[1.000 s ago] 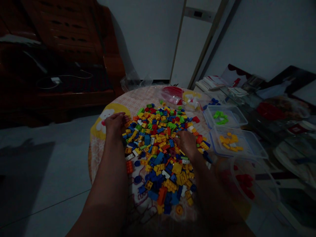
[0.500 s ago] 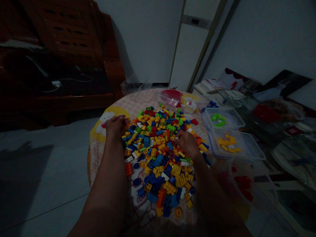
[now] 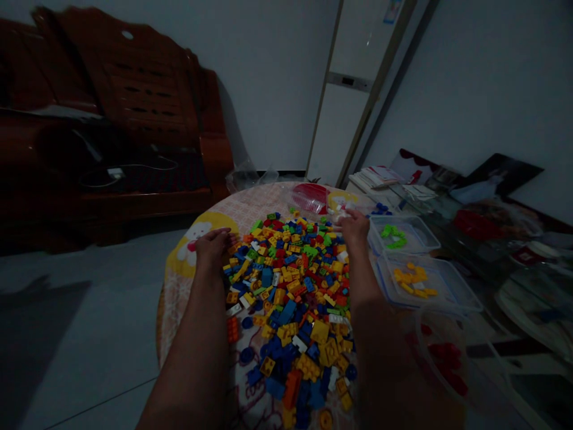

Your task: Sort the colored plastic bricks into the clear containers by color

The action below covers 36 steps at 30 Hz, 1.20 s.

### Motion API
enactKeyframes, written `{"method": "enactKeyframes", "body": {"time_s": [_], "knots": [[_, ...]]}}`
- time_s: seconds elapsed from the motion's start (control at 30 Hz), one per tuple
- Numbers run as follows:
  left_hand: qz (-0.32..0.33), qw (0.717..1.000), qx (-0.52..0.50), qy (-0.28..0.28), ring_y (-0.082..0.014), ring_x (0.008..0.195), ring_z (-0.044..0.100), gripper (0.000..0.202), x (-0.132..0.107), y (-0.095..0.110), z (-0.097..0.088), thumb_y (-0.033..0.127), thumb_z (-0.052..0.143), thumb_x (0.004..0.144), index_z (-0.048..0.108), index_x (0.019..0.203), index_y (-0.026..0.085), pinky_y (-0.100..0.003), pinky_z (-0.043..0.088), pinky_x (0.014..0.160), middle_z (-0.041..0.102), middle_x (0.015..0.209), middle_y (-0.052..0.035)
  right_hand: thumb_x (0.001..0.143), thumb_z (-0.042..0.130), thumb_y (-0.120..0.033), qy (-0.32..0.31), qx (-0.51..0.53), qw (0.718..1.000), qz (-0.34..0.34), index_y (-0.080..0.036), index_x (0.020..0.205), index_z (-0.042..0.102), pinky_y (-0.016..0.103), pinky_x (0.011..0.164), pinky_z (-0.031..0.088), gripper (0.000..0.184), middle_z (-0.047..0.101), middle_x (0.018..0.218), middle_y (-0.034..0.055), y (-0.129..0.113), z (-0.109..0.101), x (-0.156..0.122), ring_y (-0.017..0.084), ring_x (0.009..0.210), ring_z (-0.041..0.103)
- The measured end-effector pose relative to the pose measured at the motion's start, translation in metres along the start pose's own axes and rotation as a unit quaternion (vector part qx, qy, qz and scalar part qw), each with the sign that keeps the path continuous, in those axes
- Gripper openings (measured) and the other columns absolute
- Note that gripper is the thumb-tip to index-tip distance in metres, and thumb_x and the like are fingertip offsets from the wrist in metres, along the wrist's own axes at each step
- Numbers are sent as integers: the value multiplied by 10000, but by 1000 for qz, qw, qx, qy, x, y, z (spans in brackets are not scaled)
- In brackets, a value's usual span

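Note:
A wide heap of toy building bricks [image 3: 293, 286] in yellow, blue, red, green, orange and white covers much of the round table. My left hand [image 3: 213, 243] rests at the heap's left edge, fingers loosely stretched towards the bricks, with nothing visible in it. At the heap's far right, my right hand [image 3: 356, 227] has its fingers pinched together. Its fingertips are beside a clear container [image 3: 333, 203] with white pieces in it. Whatever the pinch holds is too small and dark to make out.
To the right, one clear tub [image 3: 425, 239] holds green bricks, another tub [image 3: 456, 292] yellow ones, and a round tub [image 3: 465, 382] red ones. Blue bricks [image 3: 380, 209] lie behind them. A pink-red plastic tray [image 3: 308, 197] sits at the table's far edge. A wooden bench [image 3: 215, 143] stands left.
My right hand has moved from over the heap, away and to the right, to the clear container at the back. My left hand stays at the heap's left edge. The view has tilted up slightly.

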<state>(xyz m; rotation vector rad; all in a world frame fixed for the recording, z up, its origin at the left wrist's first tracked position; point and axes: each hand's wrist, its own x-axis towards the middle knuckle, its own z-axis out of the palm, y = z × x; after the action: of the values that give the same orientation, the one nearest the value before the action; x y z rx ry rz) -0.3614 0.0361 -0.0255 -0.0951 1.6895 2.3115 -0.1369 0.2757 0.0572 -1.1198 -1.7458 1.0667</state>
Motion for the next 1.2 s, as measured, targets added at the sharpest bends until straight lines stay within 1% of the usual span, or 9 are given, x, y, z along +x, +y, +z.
{"method": "enactKeyframes", "body": {"time_s": [0.1, 0.17, 0.47, 0.67, 0.73, 0.87, 0.97, 1.07, 1.2], "knots": [[3, 1000, -13, -9, -135, 518, 630, 113, 0, 0, 0, 72, 603, 652, 650, 749, 107, -266, 574, 584, 649, 607, -42, 701, 557, -174, 47, -21, 996, -80, -65, 1285, 585, 340, 850, 568, 595, 698, 1142, 168, -9, 2, 18, 245, 1026, 689], [2, 1000, -18, -8, -130, 508, 625, 110, 1, 0, 0, 72, 599, 658, 649, 751, 104, -264, 573, 583, 645, 603, -43, 708, 528, -173, 64, -33, 992, -108, -60, 1260, 606, 364, 883, 559, 569, 681, 1183, 184, -6, -1, 16, 263, 1071, 673], [22, 999, 25, -1, -146, 566, 638, 122, 0, -1, 2, 48, 571, 685, 641, 765, 107, -292, 586, 614, 626, 603, -37, 820, 513, -312, 73, -28, 984, -158, -116, 1110, 693, 311, 589, 564, 393, 725, 822, 68, 10, -72, -74, 189, 623, 679], [24, 999, 29, 5, -95, 505, 585, 129, -9, 4, 7, -1, 512, 757, 621, 766, 69, -283, 564, 690, 606, 586, -31, 862, 522, -316, 14, -174, 969, -175, -144, 925, 736, 271, 609, 490, 282, 704, 701, 43, 21, -100, -120, 181, 621, 651], [23, 999, 29, 8, -94, 498, 577, 130, -11, 5, 8, -7, 509, 765, 616, 771, 68, -292, 563, 693, 603, 577, -29, 867, 512, -276, -24, -262, 953, -150, -152, 885, 740, 273, 637, 467, 261, 712, 709, 58, 31, -101, -128, 193, 663, 655], [20, 999, 41, 5, -87, 505, 560, 139, -13, 7, 8, -11, 500, 773, 616, 795, 63, -309, 565, 719, 603, 585, -23, 872, 523, -211, -107, -451, 881, -99, -151, 924, 740, 282, 717, 430, 231, 731, 846, 111, 48, -95, -135, 221, 813, 661], [17, 999, 51, 2, -96, 538, 582, 137, -13, 6, 8, -7, 504, 779, 618, 805, 64, -308, 567, 725, 612, 603, -26, 878, 540, -204, -153, -494, 852, -78, -168, 938, 731, 276, 730, 414, 204, 727, 925, 119, 53, -92, -136, 218, 873, 652], [20, 999, 49, 2, -96, 533, 580, 132, -11, 4, 7, 1, 509, 784, 620, 805, 68, -308, 571, 706, 612, 608, -25, 882, 529, -234, -145, -466, 870, -71, -170, 829, 706, 278, 688, 405, 196, 712, 844, 104, 56, -92, -133, 205, 791, 633], [21, 999, 42, -2, -92, 522, 579, 129, -8, 3, 6, 0, 509, 790, 619, 804, 66, -289, 567, 675, 615, 608, -28, 865, 494, -310, -138, -267, 953, -20, -199, 658, 600, 247, 554, 391, 258, 598, 574, 11, 57, -94, -130, 147, 560, 553]]}}
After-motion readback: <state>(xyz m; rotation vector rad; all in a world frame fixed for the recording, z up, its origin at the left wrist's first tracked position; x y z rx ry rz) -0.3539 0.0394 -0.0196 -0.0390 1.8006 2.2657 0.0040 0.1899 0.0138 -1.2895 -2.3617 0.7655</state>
